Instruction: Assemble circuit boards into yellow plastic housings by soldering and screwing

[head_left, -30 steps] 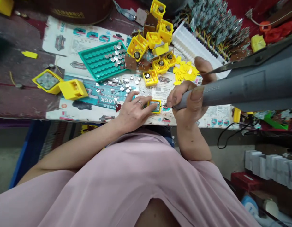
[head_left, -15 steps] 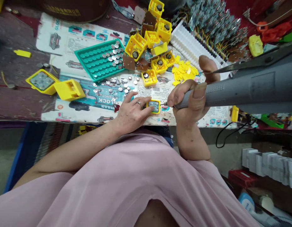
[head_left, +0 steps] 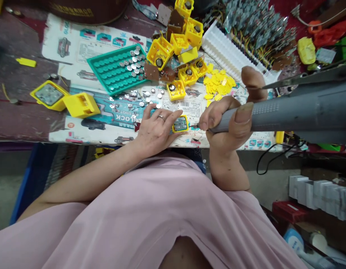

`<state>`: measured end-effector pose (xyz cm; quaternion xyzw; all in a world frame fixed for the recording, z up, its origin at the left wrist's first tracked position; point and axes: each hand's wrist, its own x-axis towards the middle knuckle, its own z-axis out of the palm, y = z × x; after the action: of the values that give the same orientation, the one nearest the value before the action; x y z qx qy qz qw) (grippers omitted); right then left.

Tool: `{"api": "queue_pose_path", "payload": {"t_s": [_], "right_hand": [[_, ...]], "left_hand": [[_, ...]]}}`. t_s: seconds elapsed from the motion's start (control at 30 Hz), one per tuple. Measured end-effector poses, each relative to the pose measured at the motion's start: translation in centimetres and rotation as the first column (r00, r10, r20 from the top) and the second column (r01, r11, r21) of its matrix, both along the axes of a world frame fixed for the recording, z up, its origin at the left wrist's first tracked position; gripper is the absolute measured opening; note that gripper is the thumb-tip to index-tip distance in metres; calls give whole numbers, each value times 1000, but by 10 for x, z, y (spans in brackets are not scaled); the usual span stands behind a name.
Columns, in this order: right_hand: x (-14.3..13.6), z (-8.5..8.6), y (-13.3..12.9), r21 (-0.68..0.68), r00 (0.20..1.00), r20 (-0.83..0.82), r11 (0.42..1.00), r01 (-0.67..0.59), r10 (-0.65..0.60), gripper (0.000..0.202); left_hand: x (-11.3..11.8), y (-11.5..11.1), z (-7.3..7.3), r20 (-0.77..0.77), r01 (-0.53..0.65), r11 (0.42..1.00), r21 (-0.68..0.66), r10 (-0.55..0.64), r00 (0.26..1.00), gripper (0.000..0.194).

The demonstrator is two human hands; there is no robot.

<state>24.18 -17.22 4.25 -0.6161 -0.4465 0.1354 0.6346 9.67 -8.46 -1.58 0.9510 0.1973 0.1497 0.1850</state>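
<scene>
My left hand (head_left: 154, 129) rests on the table with its thumb and index finger on either side of a small yellow plastic case (head_left: 180, 123), which has a grey-green inside facing up. In my right hand (head_left: 231, 119) is a thick grey electric screwdriver (head_left: 273, 112), lying nearly level. Its thin bit (head_left: 193, 126) points left, close to the case's right edge; whether they touch I cannot tell. A pointed dark metal tool, seemingly scissors (head_left: 290, 80), lies along the screwdriver's upper side by my right fingers. Loose silver button cells (head_left: 147, 99) lie beyond my left hand.
A green tray (head_left: 105, 71) holds more button cells. Several open yellow cases (head_left: 177, 89) are heaped behind, beside small yellow pieces (head_left: 219, 84). A white rack (head_left: 226, 48) with wired parts stands back right. Two larger yellow parts (head_left: 82, 105) lie left. A black cable (head_left: 262, 158) hangs over the front edge.
My left index finger has lifted off the case's face to its upper edge, and the case is slightly turned. The screwdriver has drawn back a little to the right.
</scene>
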Motion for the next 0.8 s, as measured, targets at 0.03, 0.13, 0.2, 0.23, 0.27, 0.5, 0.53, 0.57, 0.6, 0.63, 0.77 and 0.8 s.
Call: {"api": "queue_pose_path", "payload": {"t_s": [0.03,0.13,0.2,0.23,0.27,0.5,0.53,0.57,0.6,0.63,0.77,0.8], "right_hand": [[0,0,-1,-26,1000,13,1000,7,-6,67],[1,0,-3,-91,998,40,995,44,-40,76],[1,0,-4,-92,998,37,994,51,-47,77],[2,0,-4,-79,998,32,996,48,-46,77],[2,-1,-4,-58,998,29,997,49,-47,75],[7,3,-4,44,990,7,989,139,-139,71],[8,5,-4,66,992,-28,990,124,-122,68],[8,7,-5,88,993,-70,991,98,-92,62],[7,8,-6,114,993,-108,991,67,-54,54],[7,9,-7,132,991,-129,991,37,-20,46],[4,4,-9,171,995,-91,985,-12,28,39],[4,1,-8,194,995,-87,980,-37,55,39]], "left_hand": [[1,0,1,-2,-22,1000,8,22,1000,60],[3,-2,3,-22,-58,998,27,59,998,64],[5,-2,6,-33,-56,998,33,57,998,66],[6,-3,7,-40,-49,998,31,50,998,68],[6,-4,9,-54,-36,999,26,37,998,71],[-4,9,34,-204,196,977,-88,-210,956,86],[-5,14,35,-188,223,970,-96,-238,953,82],[-6,18,35,-160,241,966,-98,-254,954,79],[-6,22,33,-125,253,962,-99,-264,956,76],[-5,25,31,-97,267,958,-104,-277,956,75],[5,21,14,-54,268,956,-123,-276,960,66],[8,17,10,-45,234,967,-99,-239,970,59]]}}
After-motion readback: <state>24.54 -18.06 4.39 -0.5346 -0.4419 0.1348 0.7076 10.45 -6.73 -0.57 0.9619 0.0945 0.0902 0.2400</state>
